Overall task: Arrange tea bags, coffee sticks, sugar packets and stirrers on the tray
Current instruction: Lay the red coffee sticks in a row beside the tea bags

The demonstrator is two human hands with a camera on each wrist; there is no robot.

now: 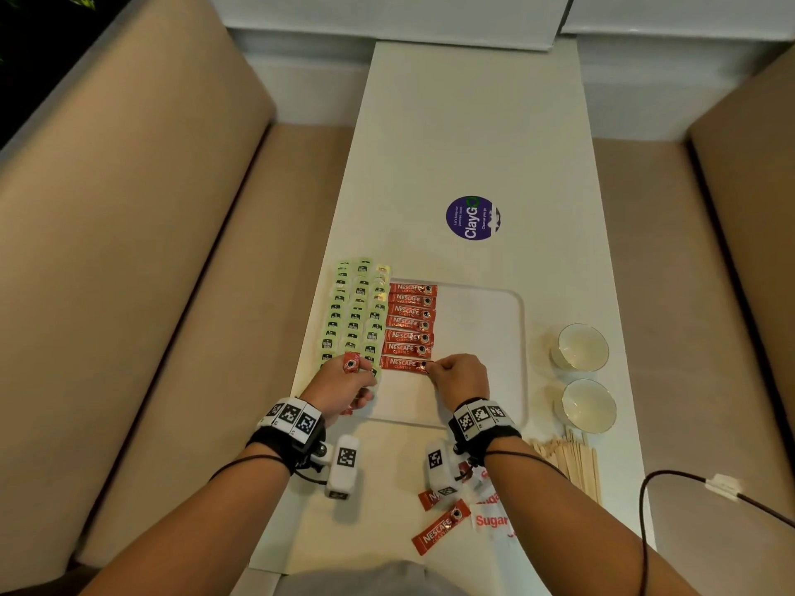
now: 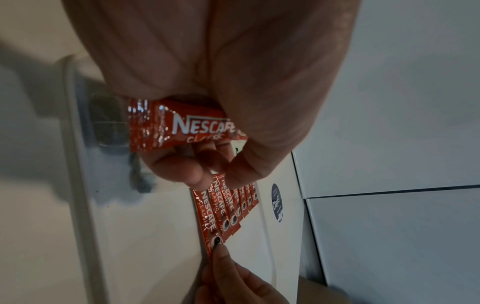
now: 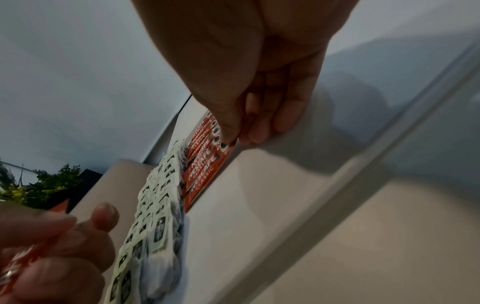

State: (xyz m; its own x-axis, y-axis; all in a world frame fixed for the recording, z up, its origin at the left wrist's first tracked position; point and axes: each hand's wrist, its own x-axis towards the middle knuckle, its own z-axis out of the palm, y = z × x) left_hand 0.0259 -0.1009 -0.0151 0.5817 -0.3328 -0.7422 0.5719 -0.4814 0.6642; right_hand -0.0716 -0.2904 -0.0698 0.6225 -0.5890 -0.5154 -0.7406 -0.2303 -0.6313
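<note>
We see the tea bags (image 1: 356,314) in rows along the left of the tray (image 1: 494,337), with the coffee sticks (image 1: 411,324) stacked in a column just right of them. Right of the tray stand two bowls (image 1: 584,376), and nearer us lie the stirrers (image 1: 572,462) and sugar packets (image 1: 490,516).

The coffee sticks (image 1: 411,324) are glossy red foil with crimped ends, and the one in the left hand (image 2: 182,127) catches bright, crinkled highlights. The tea bags (image 1: 355,314) carry matt pale-green paper tags, and in the right wrist view their pouches (image 3: 166,265) look like thin, soft, greyish filter paper. The tray (image 1: 512,359) is smooth white plastic with a faint sheen along its rim. The desk (image 1: 473,122) is a smooth, slightly glossy white surface bearing a shiny purple sticker (image 1: 472,218). The stirrers (image 1: 572,460) are bare pale wood, matt. Two bowls (image 1: 583,347) look like glazed white ceramic. The sugar packets (image 1: 490,520) are matt white paper. The seats (image 1: 129,251) are matt beige upholstery.
</note>
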